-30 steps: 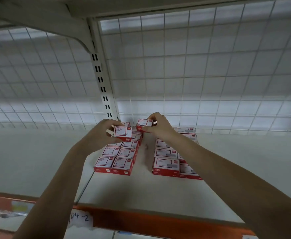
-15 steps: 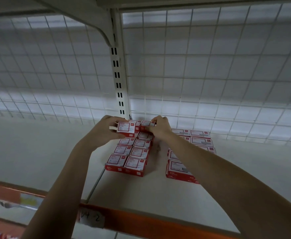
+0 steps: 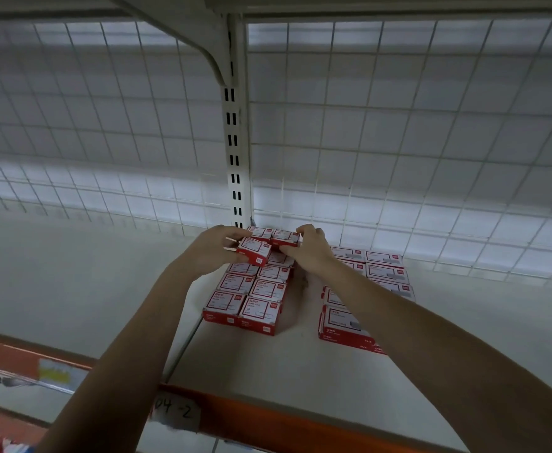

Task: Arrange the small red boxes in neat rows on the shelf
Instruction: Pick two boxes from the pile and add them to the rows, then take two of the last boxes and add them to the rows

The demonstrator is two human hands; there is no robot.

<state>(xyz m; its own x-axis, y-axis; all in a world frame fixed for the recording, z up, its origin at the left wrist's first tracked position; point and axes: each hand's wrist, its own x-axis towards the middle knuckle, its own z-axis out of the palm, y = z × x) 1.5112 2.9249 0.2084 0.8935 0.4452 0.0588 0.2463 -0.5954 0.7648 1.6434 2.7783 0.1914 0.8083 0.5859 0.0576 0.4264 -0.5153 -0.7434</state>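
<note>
1. I see one head view, looking down and forward onto a white shelf (image 3: 284, 364) backed by a wire grid (image 3: 398, 142).
2. Left hand (image 3: 209, 250): grip clamped on one red box (image 3: 254, 252), fingers curled round its left end. The box is tilted and held above the left block (image 3: 251, 289), near the block's back end.
3. Right hand (image 3: 310, 250): grip clamped on a second box (image 3: 285, 238), fingers pinching its right end. This box sits at the back of the left block, just beside another back box (image 3: 260, 232). Whether it rests fully on the shelf or is slightly lifted, I cannot tell.
4. The two held boxes are almost touching, the left-hand one lower and nearer me.
5. Left block: red boxes with white labels, two columns wide, running from near the upright (image 3: 235, 142) toward me, sides touching.
6. Right block (image 3: 385, 273): more red boxes, well apart from the left block with a bare strip of shelf between. My right forearm covers part of it, so I cannot count its rows.
7. Both blocks lie close to the grid, the right one reaching nearly to it.
8. Shelf front edge is orange (image 3: 284, 423), carrying a handwritten tag (image 3: 175, 411) reading roughly "04-2".
9. A bracket (image 3: 202, 44) runs from the upright to the upper shelf.
</note>
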